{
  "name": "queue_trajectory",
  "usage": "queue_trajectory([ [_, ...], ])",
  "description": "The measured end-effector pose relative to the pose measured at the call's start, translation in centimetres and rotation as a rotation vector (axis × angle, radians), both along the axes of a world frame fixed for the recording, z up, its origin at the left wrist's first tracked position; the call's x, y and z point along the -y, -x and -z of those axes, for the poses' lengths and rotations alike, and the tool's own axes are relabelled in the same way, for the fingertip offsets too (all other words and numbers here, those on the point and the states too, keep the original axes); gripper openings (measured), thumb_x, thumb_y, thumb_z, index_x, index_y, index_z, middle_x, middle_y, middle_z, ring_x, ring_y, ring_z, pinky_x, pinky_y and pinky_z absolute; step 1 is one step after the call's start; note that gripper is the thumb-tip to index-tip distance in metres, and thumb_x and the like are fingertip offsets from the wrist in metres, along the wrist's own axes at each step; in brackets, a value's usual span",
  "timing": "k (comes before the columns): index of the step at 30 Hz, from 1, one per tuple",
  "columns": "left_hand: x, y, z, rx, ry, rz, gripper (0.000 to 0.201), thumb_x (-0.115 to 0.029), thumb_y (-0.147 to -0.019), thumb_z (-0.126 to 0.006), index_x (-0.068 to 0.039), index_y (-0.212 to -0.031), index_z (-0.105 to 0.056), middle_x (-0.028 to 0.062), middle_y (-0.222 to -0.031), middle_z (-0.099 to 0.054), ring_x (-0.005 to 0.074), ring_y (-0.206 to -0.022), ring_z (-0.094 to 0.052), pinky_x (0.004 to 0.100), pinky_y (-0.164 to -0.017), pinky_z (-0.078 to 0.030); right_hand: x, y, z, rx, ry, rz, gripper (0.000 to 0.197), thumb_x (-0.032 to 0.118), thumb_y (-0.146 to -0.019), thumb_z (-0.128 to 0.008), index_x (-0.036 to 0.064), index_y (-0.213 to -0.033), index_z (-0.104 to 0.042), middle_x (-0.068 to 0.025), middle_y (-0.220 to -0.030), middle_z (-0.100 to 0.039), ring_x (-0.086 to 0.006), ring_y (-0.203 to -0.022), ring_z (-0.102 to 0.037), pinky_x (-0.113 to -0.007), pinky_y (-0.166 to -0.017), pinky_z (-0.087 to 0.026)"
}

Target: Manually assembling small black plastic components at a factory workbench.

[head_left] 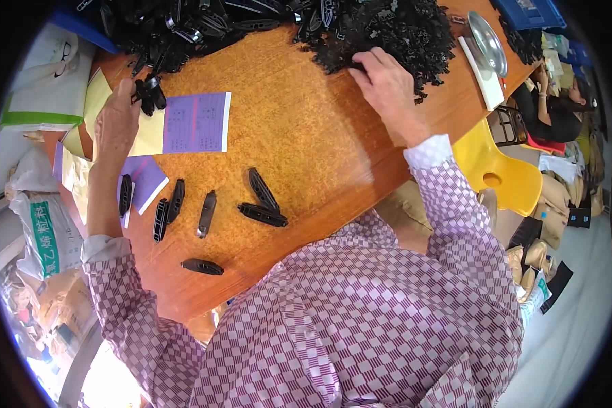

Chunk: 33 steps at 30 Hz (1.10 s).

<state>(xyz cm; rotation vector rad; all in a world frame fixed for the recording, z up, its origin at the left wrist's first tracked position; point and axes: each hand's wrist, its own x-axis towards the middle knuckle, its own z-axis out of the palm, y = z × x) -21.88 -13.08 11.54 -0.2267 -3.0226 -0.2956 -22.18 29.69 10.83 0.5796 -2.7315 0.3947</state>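
At the left of the table, my left hand (117, 119) grips a few black plastic pieces (151, 94) between thumb and fingers, above a yellow-and-purple paper booklet (196, 122). My right hand (386, 85) rests at the near edge of a heap of small black plastic parts (401, 41). Its fingers curl together, and whatever is in them is hidden. Several long, curved black plastic pieces with slotted sides lie loose nearer to me, among them a lone one (202, 266) by the front edge and a shinier one (207, 213).
Larger black pieces (211, 24) are piled along the far side of the wooden table (272, 102). A metal dish (487, 42) and a white strip (481, 73) stand at the far right. Beyond are a yellow chair (500, 170), sacks and a seated person (557, 109).
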Motion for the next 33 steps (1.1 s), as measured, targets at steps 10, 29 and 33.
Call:
queue_trajectory([
  [10,-10.1,-8.3,-4.0,0.292,-1.25,-0.311,0.024,-0.011,-0.081,-0.064,-0.005,-0.099,-0.049,0.006,-0.089,-0.06,0.0153,-0.073,-0.061,0.0269,-0.064,-0.049,0.2,-2.4,-1.1,-0.163,0.17,-0.226,0.013,0.0,-0.076,-0.064,0.0014,-0.085,-0.056,-0.0104,-0.08,-0.057,-0.0273,-0.069,-0.059,-0.032,-0.058,-0.049],
  [29,-22.8,-17.3,-1.9,0.76,-2.301,-0.079,0.031,-0.01,-0.092,-0.042,-0.001,-0.122,-0.039,0.0145,-0.113,-0.055,0.0232,-0.102,-0.057,0.0361,-0.09,-0.046,1.9,-13.4,-4.4,-0.369,0.257,-0.487,0.027,-0.009,-0.067,-0.069,0.002,-0.089,-0.058,-0.0099,-0.085,-0.058,-0.0247,-0.07,-0.056,-0.03,-0.056,-0.045],
  [33,-23.6,-17.4,-1.7,0.745,-2.238,-0.098,0.033,-0.011,-0.093,-0.04,-0.002,-0.124,-0.037,0.0151,-0.122,-0.051,0.0257,-0.108,-0.054,0.0368,-0.092,-0.045,3.1,-14.3,-4.1,-0.291,0.372,-0.47,0.026,-0.009,-0.067,-0.069,0.0017,-0.088,-0.058,-0.0097,-0.083,-0.057,-0.0242,-0.069,-0.055,-0.03,-0.056,-0.045],
])
